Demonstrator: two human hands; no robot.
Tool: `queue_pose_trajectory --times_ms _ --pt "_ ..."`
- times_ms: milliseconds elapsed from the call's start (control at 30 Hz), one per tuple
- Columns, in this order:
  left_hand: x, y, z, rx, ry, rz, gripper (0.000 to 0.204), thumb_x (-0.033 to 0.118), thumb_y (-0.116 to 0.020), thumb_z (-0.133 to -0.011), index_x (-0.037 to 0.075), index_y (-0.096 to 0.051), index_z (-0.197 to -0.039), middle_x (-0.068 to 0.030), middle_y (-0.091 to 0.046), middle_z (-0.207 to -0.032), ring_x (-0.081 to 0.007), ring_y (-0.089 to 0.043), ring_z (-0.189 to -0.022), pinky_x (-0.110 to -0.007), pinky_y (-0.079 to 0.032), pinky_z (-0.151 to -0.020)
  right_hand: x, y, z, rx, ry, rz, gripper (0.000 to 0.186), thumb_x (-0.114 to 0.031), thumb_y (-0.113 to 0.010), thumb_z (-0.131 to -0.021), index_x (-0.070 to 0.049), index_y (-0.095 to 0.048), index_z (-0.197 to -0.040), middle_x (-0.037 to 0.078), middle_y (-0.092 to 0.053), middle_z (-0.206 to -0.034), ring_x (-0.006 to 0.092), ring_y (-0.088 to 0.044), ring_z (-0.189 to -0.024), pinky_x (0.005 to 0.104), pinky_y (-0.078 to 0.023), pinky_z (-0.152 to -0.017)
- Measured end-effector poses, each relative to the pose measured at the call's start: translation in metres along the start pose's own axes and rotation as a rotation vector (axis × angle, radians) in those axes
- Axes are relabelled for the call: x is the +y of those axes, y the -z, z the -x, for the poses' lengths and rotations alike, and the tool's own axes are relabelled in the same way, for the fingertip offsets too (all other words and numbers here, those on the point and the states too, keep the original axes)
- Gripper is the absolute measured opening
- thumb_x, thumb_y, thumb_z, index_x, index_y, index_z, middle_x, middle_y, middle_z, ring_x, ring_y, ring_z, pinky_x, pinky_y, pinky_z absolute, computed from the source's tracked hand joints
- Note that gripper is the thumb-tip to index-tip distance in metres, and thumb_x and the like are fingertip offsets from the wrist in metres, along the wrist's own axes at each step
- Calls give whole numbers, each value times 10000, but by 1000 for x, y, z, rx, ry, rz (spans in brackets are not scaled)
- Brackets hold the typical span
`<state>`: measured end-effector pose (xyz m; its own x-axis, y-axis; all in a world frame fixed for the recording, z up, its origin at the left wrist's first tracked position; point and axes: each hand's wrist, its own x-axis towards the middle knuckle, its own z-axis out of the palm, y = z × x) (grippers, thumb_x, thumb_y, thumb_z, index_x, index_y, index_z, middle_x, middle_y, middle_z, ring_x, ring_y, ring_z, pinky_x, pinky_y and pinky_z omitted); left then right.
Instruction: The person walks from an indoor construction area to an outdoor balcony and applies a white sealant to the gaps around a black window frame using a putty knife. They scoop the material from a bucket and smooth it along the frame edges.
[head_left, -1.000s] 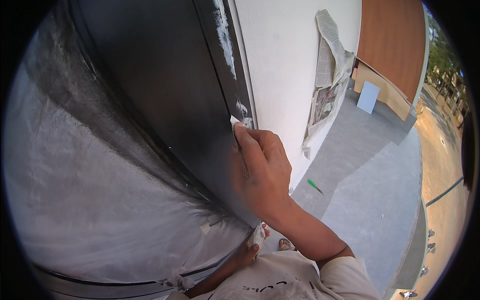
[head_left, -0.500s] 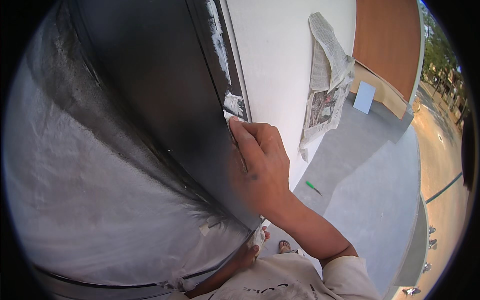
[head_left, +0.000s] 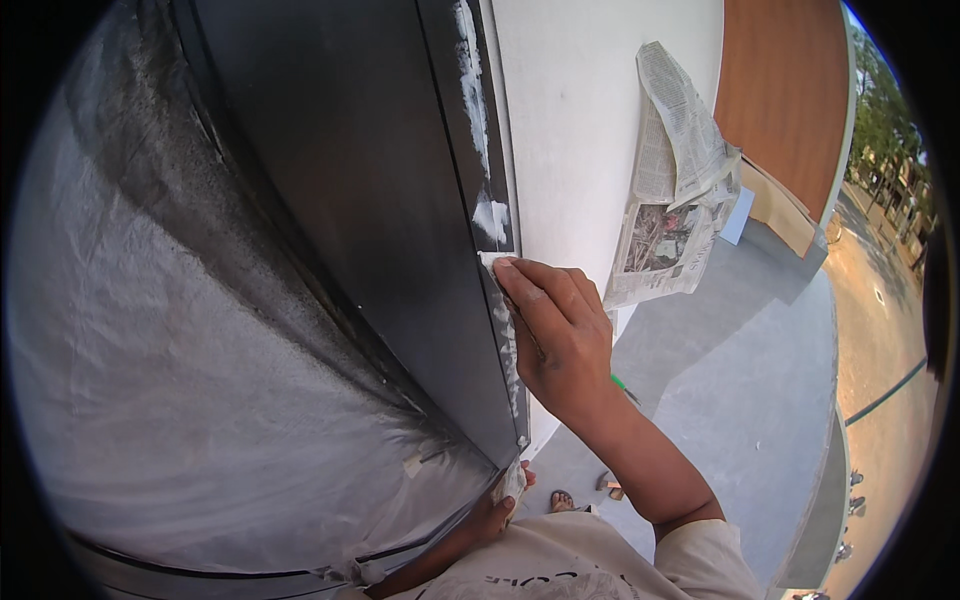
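My right hand (head_left: 560, 335) is closed round a thin putty knife (head_left: 494, 260) whose edge carries white paste. The blade rests against the narrow black frame strip (head_left: 468, 150), beside the white wall. White putty (head_left: 490, 220) lies in a patch just above the blade, and a rough streak runs along the strip below and above it. Most of the knife is hidden by my fingers. Lower down, near the foot of the black panel (head_left: 340, 150), my left hand (head_left: 492, 517) is closed on a pale, putty-smeared piece (head_left: 513, 482), its kind unclear.
Clear plastic sheeting (head_left: 200, 370) covers the left side. Newspaper (head_left: 665, 220) is stuck on the white wall (head_left: 590, 100). A green-handled tool (head_left: 622, 386) lies on the grey floor (head_left: 740, 370), near my foot (head_left: 562, 499). A brown panel (head_left: 780, 90) stands at the right.
The view has shifted, moving the frame strip rightward. My right hand has drawn the knife slightly down from the putty patch and tilted, uncovering the streak below. My left hand stays low.
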<state>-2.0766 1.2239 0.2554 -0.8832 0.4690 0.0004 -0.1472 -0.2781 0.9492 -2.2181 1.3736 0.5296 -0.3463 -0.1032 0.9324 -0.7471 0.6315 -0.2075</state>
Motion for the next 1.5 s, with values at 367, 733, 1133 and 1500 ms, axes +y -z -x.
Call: queue_pose_trajectory --times_ms 367,733,1133,1500 --pt "0 7 -4 -22 -1 -114 827 545 -509 -911 -37 -244 -1436 -146 -473 -1314 -236 -434 -1277 -386 -281 -1109 -29 -12 -34 165 -82 85 379 75 -659 -760 5 -626 -1131 121 -631 -903 258 -614 -812 338 -500 -681" --pt "-18 4 -20 -41 -35 -20 852 543 -537 -901 -34 -225 -1446 -149 -458 -1320 -242 -424 -1281 -409 -276 -1117 4 19 -51 166 163 -11 407 68 -651 -719 -44 -648 -1110 78 -646 -1036 254 -615 -888 351 -470 -778" --pt "-4 -12 -10 19 -20 32 807 513 -515 -924 -33 -225 -1443 -125 -468 -1314 -226 -432 -1266 -398 -280 -1117 17 7 10 41 94 -47 382 42 -671 -725 -37 -671 -1098 80 -656 -1066 239 -621 -935 357 -478 -825" --pt "18 -30 11 74 -70 216 841 550 -519 -906 3 -214 -1468 -147 -459 -1368 -251 -418 -1306 -411 -323 -1093 29 33 -71 184 250 48 391 79 -649 -727 -87 -678 -1080 38 -668 -1036 236 -618 -895 350 -479 -803"
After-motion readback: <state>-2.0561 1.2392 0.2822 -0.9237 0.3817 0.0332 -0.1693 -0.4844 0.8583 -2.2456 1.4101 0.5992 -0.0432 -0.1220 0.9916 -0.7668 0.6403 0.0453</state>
